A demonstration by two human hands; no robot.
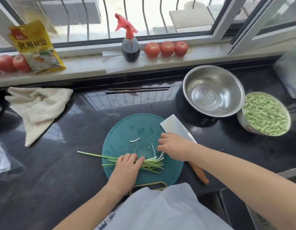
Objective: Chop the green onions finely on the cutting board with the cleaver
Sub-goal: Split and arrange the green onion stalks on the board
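The left grip (127, 163) lies on the green onions (150, 164) with its fingers curled over the bundle, pressing it to the round teal cutting board (137, 130), while the right grip (173, 145) sits at the bundle's white ends, fingers bent down onto the strands, though whether it pinches them I cannot tell. The cleaver (177, 126) lies flat under that hand, its blade partly on the board's right edge and its wooden handle on the dark surface (69, 127), beside 1 steel colander (213, 90) and 1 bowl of cut green beans (265, 113).
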